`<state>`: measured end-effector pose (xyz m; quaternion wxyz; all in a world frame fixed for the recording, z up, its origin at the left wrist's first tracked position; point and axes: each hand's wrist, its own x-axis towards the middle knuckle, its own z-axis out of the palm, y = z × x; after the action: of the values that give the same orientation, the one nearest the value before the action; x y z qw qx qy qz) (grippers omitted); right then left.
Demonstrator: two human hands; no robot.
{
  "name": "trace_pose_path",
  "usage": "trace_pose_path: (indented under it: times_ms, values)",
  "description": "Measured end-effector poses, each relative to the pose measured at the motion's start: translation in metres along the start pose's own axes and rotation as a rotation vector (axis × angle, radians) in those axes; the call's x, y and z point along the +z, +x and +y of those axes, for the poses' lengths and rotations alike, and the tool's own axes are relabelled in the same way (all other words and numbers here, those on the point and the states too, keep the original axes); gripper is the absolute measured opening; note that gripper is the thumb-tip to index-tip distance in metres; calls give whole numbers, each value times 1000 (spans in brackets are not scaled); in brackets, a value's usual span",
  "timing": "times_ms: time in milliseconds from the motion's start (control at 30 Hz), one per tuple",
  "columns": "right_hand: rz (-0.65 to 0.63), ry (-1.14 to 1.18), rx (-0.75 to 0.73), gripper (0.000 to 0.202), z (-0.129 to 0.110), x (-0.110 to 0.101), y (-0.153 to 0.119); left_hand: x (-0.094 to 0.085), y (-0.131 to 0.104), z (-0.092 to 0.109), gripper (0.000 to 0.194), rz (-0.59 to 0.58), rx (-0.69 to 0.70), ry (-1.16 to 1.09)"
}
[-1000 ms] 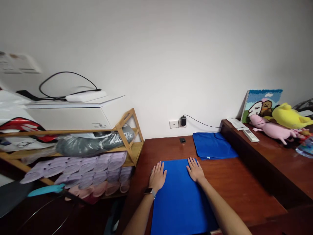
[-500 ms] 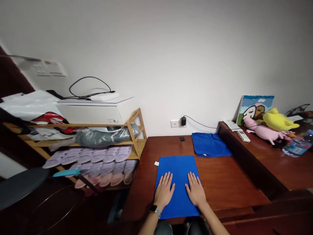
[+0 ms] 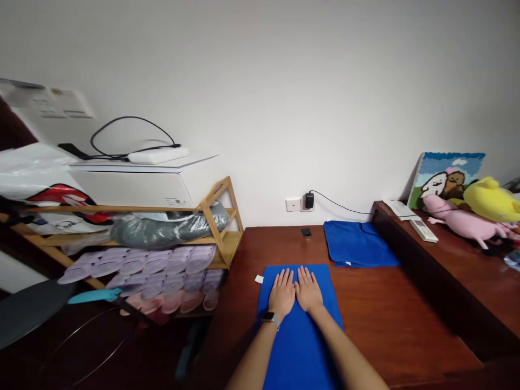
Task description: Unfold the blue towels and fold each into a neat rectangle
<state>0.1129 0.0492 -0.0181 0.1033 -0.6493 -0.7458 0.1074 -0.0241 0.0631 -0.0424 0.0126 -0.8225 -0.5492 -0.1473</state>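
A blue cloth (image 3: 298, 346) lies flat on the brown wooden table (image 3: 276, 246), with a small white tag (image 3: 259, 279) sticking out at its left edge. Flat on the cloth's far part rests my left hand (image 3: 282, 295), open, a watch on its wrist. Beside it, almost touching at the thumbs, my right hand (image 3: 309, 290) is also laid open, palm down. Neither hand grips anything. Farther back on the right sits a second, folded blue cloth (image 3: 359, 244).
Left of the table stands a wooden rack (image 3: 223, 238) with slippers (image 3: 162, 260) and a white box (image 3: 134, 184). On the raised right ledge are a remote (image 3: 423, 230), a pink plush toy (image 3: 463, 219), a yellow plush toy (image 3: 491, 200) and a picture (image 3: 444, 179). A black charger (image 3: 309, 200) is plugged into the wall.
Both hands have slid forward over the cloth and inward, from apart to side by side near its far edge. The near part of the cloth now reaches the bottom of the view.
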Motion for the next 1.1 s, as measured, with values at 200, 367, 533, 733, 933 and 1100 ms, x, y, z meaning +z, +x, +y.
trace_pose_path:
  times_ms: [200,367,533,733,933,1100]
  values:
    - [-6,-16,-7,68,19,12,7,15,2,-12,61,-12,-59,13]
    - [-14,-51,149,70,71,-3,4,1,3,-51,62,-26,-185,32]
    - [-18,-27,138,69,90,-19,2,-18,8,-62,62,-22,-145,-1]
    - [297,65,16,65,44,5,-59,-20,-47,-8,58,173,50,-90]
    - [42,33,-14,66,12,17,-110,-8,-101,35,59,-1,32,-49]
    - [-10,5,12,65,7,3,-101,-11,-92,31,59,-41,34,-47]
